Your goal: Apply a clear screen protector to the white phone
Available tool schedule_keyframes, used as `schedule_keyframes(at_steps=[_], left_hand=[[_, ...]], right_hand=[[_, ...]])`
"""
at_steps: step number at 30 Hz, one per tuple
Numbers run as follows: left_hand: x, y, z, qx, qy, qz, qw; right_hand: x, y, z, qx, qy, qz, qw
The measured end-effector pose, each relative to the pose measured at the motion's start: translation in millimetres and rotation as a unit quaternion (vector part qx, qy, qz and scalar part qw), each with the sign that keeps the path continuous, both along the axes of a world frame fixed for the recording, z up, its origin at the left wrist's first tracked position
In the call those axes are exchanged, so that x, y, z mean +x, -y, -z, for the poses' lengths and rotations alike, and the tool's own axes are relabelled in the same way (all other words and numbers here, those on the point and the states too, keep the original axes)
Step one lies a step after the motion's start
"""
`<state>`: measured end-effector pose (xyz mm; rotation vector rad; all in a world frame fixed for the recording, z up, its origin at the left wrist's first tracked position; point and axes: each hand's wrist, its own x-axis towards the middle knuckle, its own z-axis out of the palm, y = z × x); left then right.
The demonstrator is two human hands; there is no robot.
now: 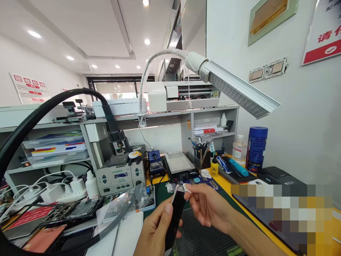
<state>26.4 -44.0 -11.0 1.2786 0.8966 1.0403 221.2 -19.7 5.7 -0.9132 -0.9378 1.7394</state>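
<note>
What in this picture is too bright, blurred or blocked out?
In the head view, ceiling lights burn white; also there, a pixelated patch hides the lower right; the left hand, right hand and phone look fairly sharp.

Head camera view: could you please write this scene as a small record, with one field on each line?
Left hand: holds a phone, dark face showing
Right hand: pinches a small white piece at the phone's upper end
Below the hands: black perforated mat
Behind the hands: flat-topped device with a knob
Right of that device: yellow bottle, dark blue canister
Overhead: lamp on a bent neck
</note>
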Motion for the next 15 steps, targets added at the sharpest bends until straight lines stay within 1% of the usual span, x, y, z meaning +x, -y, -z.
schedule_keyframes(at_steps=[4, 8, 12, 15], left_hand=[[-3, -6, -1.0, -0.059, 0.042, 0.017, 0.997], [-6, -12, -3.0, -0.13, 0.08, 0.05, 0.987], [-9, -12, -7.7, -0.199, 0.141, 0.097, 0.965], [-10, -8, -12.7, -0.232, 0.178, 0.132, 0.947]], right_hand=[[2, -3, 0, -0.029, 0.008, 0.003, 1.0], [2, -4, 2, -0.042, 0.028, 0.015, 0.999], [2, -7, 5, -0.026, 0.07, 0.043, 0.996], [5, -11, 8, 0.005, 0.12, 0.076, 0.99]])
